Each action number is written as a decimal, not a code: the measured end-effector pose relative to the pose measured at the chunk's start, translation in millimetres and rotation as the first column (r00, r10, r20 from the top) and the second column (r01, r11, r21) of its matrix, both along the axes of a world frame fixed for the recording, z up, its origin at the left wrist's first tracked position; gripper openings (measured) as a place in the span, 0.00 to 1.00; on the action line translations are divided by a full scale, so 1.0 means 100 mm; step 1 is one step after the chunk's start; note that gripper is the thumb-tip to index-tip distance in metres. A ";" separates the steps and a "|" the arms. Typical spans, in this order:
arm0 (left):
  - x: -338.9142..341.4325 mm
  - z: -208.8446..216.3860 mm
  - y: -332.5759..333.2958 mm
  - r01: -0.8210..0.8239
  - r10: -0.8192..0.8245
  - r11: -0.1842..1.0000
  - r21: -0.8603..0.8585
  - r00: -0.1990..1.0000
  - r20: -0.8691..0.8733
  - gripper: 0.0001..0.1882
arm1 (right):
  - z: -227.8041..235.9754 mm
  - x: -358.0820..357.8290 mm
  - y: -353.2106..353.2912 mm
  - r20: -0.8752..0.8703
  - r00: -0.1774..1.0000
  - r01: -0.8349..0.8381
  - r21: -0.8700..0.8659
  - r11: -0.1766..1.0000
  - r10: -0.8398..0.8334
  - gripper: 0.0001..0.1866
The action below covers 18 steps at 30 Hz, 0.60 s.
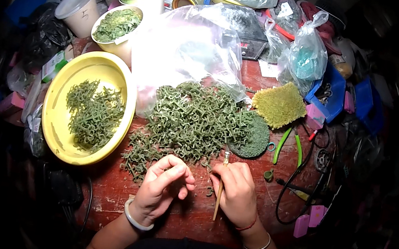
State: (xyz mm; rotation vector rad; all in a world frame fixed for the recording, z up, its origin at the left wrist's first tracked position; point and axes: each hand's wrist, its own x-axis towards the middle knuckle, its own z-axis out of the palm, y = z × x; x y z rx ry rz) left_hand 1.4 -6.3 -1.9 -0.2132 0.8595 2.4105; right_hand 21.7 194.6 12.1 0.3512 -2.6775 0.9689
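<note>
Just in front of me, my right hand (236,185) grips a slim wooden-handled tool (217,202) with a shiny metal collar at its far end; its exact kind is unclear. The handle points down toward me. To its left, my left hand (163,186) is curled, thumb against the fingers, and whatever it may hold is hidden. Past both hands spreads a heap of small green curved pieces (189,122), shaped like little hooks. One loose piece (209,192) lies between my hands. A round green textured pad (251,136) sits at the heap's right edge.
On the left stands a yellow basin (51,119) with more green pieces. Behind are a tub (126,50), a clear plastic bag (192,43) and a scale (249,47). Rightward lie a yellow-green bristly mat (280,105), green-handled pliers (281,145), a black cable (279,202) and blue bins (329,91).
</note>
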 end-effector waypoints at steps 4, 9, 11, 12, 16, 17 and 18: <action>-0.01 0.00 0.01 -0.058 0.062 0.997 -0.049 0.996 0.070 0.04 | 0.02 0.02 0.04 0.060 0.995 -0.075 0.014 0.997 0.074 0.10; -0.01 0.00 0.05 -0.118 0.129 0.971 -0.207 0.991 0.041 0.06 | 0.01 0.03 0.02 0.050 0.996 -0.069 -0.060 0.996 0.072 0.12; -0.01 0.02 0.08 -0.131 0.146 0.945 -0.300 0.989 0.027 0.08 | 0.02 0.03 -0.01 0.048 0.997 -0.063 -0.089 0.994 0.067 0.14; 0.00 0.03 0.09 -0.101 0.113 0.940 -0.325 0.993 0.021 0.10 | 0.02 0.02 -0.02 0.033 0.996 -0.082 -0.121 0.989 0.087 0.15; 0.00 0.06 0.11 -0.032 0.035 0.931 -0.365 0.999 0.001 0.13 | 0.03 0.01 -0.06 0.073 0.988 -0.123 -0.129 0.984 0.133 0.19; 0.01 0.06 0.12 -0.017 0.021 0.928 -0.372 1.000 0.006 0.13 | 0.02 0.01 -0.06 0.072 0.988 -0.123 -0.129 0.984 0.133 0.19; 0.01 0.06 0.12 -0.014 0.019 0.928 -0.372 1.000 0.010 0.13 | 0.02 0.01 -0.06 0.075 0.987 -0.134 -0.119 0.984 0.143 0.19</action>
